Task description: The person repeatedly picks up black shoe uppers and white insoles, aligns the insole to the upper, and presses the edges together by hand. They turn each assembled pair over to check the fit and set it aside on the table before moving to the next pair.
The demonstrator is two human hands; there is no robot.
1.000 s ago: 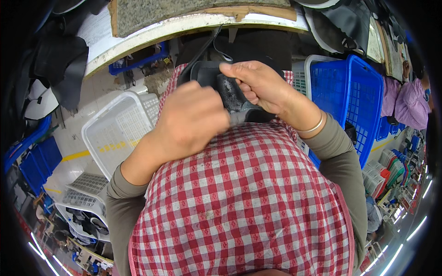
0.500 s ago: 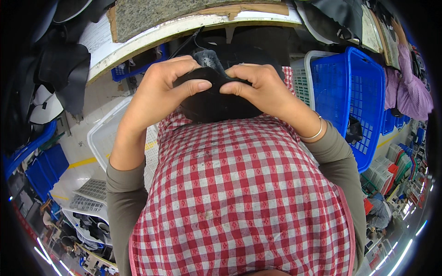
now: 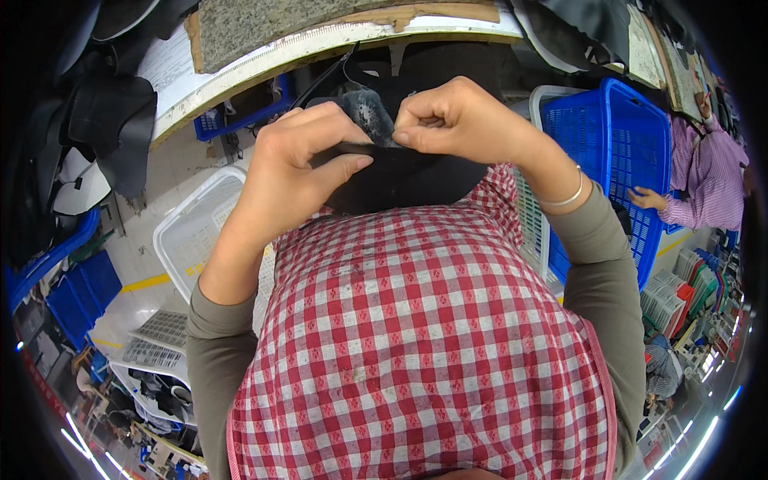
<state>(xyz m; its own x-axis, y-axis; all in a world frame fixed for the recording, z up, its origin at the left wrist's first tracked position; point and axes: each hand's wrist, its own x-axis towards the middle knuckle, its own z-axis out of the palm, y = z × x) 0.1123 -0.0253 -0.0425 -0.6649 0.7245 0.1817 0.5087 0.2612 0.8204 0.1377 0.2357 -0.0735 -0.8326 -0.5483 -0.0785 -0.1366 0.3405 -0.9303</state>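
Note:
A black sheet-like piece, perhaps leather (image 3: 400, 180), lies over my lap below the bench edge. My left hand (image 3: 308, 156) pinches its upper edge between thumb and fingers. Just to the right, my right hand (image 3: 448, 120) has thumb and forefinger pressed together at the same edge, its other fingers curled; what it pinches is too small to make out. Between the hands, behind that edge, stands a worn grey-black rounded form (image 3: 366, 112) with whitish scuffs.
A bench (image 3: 320, 56) with a stone slab (image 3: 296, 32) runs ahead. Blue crates (image 3: 608, 160) stand at my right, a white basket (image 3: 192, 216) at my left. Black sheets (image 3: 108, 120) hang off the bench's left. A person in a purple sleeve (image 3: 708, 176) is at far right.
My right hand has risen and turned, its fingers now curled into a pinch. The black piece's edge lies flatter. At far right the other person's hand has come down beside the blue crate.

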